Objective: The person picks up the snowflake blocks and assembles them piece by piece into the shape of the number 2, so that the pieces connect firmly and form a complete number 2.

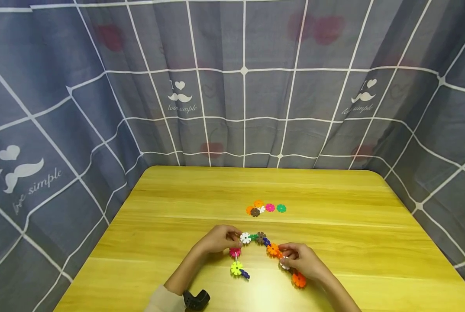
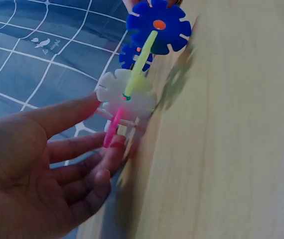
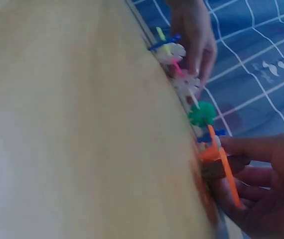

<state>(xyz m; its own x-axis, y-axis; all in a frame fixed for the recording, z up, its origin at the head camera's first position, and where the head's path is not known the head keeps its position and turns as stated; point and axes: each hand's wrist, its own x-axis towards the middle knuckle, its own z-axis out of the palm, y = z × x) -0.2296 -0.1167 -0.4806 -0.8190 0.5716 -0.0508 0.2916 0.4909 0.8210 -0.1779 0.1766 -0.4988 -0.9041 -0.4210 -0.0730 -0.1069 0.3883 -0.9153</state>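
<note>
A curved chain of joined notched discs lies on the table, with a white disc (image 1: 245,238), a brown disc (image 1: 261,237) and an orange disc (image 1: 273,249) along its arch. The left hand (image 1: 219,239) pinches it by the white and pink discs; in the left wrist view its thumb is at a whitish disc (image 2: 127,94) beside the pink one (image 2: 113,128). A yellow disc (image 1: 237,268) and a blue disc (image 1: 245,274) form that end. The right hand (image 1: 303,260) grips the other side near a white disc, above the orange end disc (image 1: 299,280).
Behind the chain lie several loose discs, among them a pink one (image 1: 269,207) and a green one (image 1: 281,208). A black object (image 1: 196,300) is by the left forearm. Grey-blue checked curtains (image 1: 224,95) surround the wooden table (image 1: 170,190).
</note>
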